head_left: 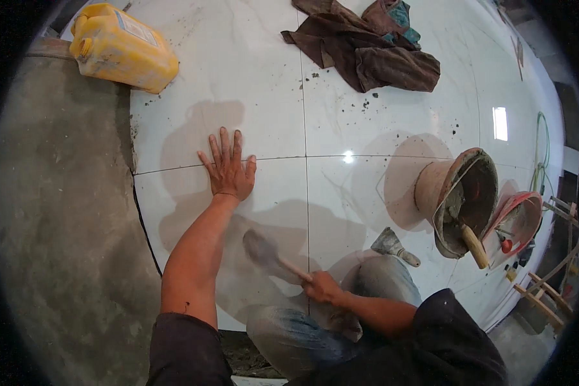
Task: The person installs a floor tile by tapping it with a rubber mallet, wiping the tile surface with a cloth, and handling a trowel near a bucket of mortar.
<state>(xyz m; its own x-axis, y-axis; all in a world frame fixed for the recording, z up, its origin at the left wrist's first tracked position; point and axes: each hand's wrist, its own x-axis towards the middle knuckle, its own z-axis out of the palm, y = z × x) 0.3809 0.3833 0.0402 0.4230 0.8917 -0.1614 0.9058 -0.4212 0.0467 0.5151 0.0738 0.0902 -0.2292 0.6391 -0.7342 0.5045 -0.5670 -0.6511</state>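
The right hand (325, 287) is closed round the handle end of a mallet (293, 267), a grip that probably leaves the head room to swing; that head is blurred, and whether it touches the tile (273, 183) beneath cannot be told. The left hand (230, 170) is empty and wide open, palm down with fingers spread across the joint, perhaps to prop the leaning body or to feel both surfaces at once. From the right hand, the mallet's head lies to the left and a little farther from the body; from the left hand, it is nearer the body and slightly right, over the same tile. Just beside the right knee (392, 280) lies a scraper (391, 245), apparently left where it is easily reached. Beyond it is a bucket (430, 186), a tool's wooden handle (474, 247) jutting over its rim toward the person, likely for ready grasping. A red basin (527, 204) stands behind it to the right. Well ahead, seemingly out of the way, lie a dark cloth (367, 51) and a yellow jug (125, 51).
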